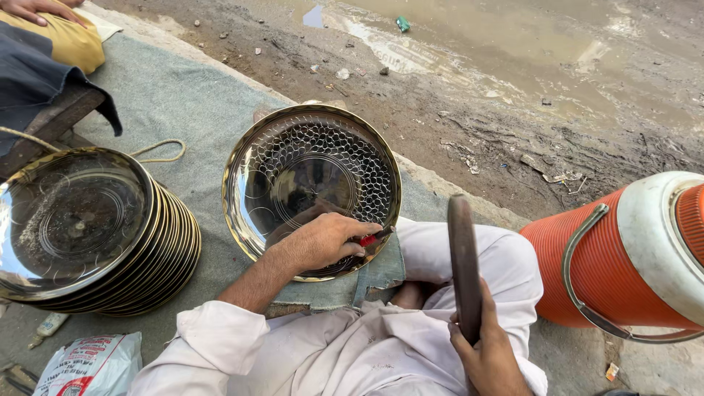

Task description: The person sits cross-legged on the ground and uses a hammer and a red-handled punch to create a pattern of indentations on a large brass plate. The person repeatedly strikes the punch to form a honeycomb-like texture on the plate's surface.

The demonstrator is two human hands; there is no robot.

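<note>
Near left lies a white bag [88, 364] with red print. Our left hand [323, 240] pinches a red-handled punch [376, 236] on the plate [312, 189]; our right hand [490, 358] grips a mallet [464, 265]. A plate stack [92, 231] sits left, an orange cooler [623, 260] right.

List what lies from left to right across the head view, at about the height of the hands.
Stack of shiny metal plates → patterned metal plate with the left hand holding a red-tipped punch on it → dark hammer in the right hand → orange water cooler.
</note>
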